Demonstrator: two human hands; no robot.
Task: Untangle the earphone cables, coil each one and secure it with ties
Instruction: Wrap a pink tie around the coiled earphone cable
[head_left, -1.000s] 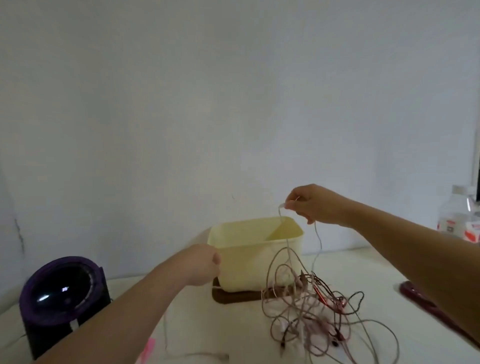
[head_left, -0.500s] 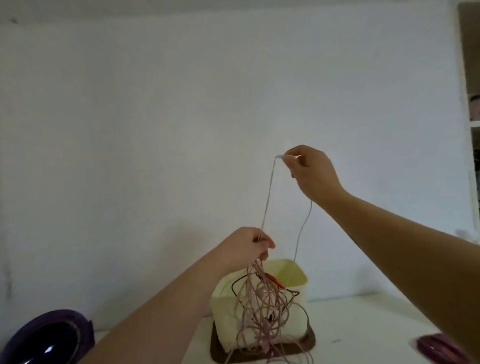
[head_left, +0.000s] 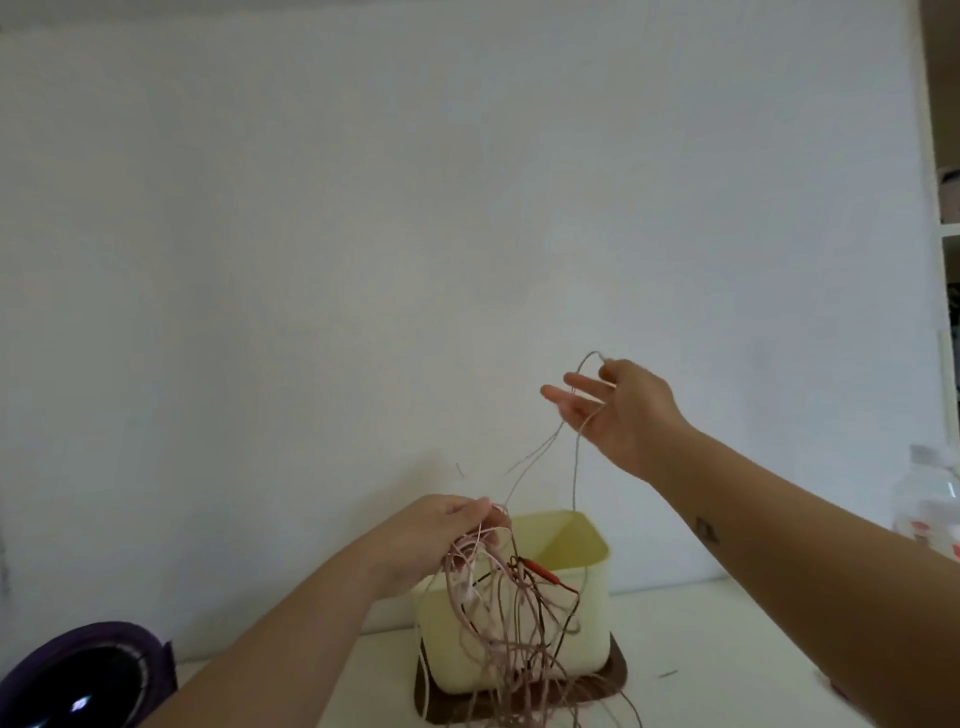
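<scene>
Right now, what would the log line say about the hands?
left hand: grips cable tangle | right hand: held high, fingers spread, one cable looped over, pinch unclear

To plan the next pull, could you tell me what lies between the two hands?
In the head view, only thin pale cable strands span that gap, running from the tangle gripped by the left hand up to the right hand.
</scene>
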